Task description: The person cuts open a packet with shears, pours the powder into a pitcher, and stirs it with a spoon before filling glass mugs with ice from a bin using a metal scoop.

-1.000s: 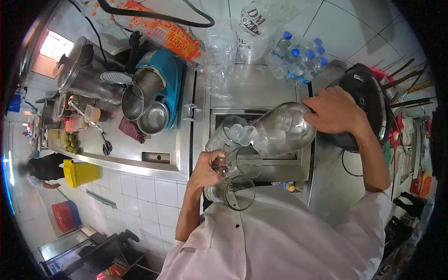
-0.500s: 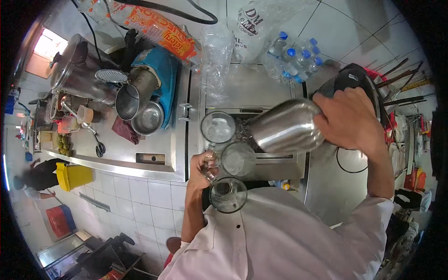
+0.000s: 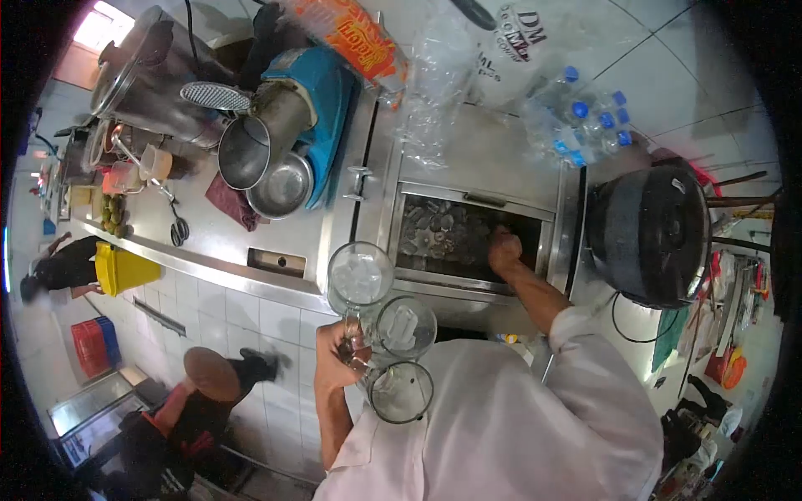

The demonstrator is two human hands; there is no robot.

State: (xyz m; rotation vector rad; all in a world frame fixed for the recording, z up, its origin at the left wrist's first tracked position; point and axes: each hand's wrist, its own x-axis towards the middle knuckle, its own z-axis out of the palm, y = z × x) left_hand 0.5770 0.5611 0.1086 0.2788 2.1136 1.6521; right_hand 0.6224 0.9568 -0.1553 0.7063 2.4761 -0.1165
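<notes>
- The metal scoop that poured ice a moment ago is gone from view; the right hand (image 3: 504, 249) is now down in the ice bin (image 3: 468, 238), fist closed among the cubes, on what cannot be told.
- The left hand (image 3: 338, 355) is clamped on the handles of three glass mugs (image 3: 380, 334), held at the near edge of the tabletop (image 3: 251, 250).
- The far mug is well filled with ice, the middle one holds a few cubes, the nearest looks almost empty: more ice seems needed.
- A black cooker (image 3: 652, 234) stands right of the bin; metal bowls (image 3: 267, 179) and a blue machine (image 3: 322, 108) lie to the left.
- Water bottles (image 3: 585, 125) sit beyond.
- Nothing blocks the bin's opening.
</notes>
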